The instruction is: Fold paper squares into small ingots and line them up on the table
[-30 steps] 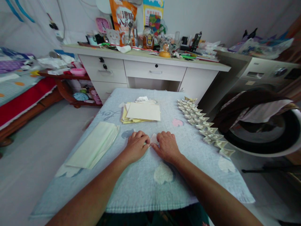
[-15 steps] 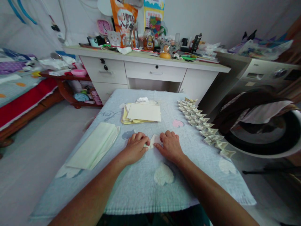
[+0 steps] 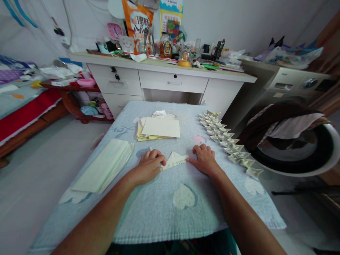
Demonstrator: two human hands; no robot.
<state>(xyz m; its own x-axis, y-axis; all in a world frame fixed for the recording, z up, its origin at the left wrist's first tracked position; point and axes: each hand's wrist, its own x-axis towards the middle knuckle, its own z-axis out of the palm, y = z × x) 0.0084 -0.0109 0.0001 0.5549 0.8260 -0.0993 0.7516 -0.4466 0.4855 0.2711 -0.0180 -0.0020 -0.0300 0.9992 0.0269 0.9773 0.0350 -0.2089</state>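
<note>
A small folded paper [image 3: 174, 160] with a pointed peak and a long band along its bottom edge lies on the cloth-covered table [image 3: 159, 209]. My left hand [image 3: 150, 165] has its fingers curled, with thumb and forefinger pinching the paper's left end. At the right end, my right hand [image 3: 205, 159] rests with its thumb tip at the paper's corner and its fingers apart, bent onto the cloth. Beyond them lies a stack of cream paper sheets [image 3: 161, 126]. To the left is a pile of pale green folded paper [image 3: 103, 164].
Several folded paper boats [image 3: 224, 138] stand in a slanting row along the table's right side. A crumpled white tissue [image 3: 159, 113] is behind the sheets. A cluttered white desk [image 3: 174, 79] stands beyond the table, with a washing machine [image 3: 287, 83] at the right, its door open.
My right hand has slid right, off the folded paper's middle to its right end, uncovering the peak and the bottom band. My left hand stays at the left end. The view has shifted slightly.
</note>
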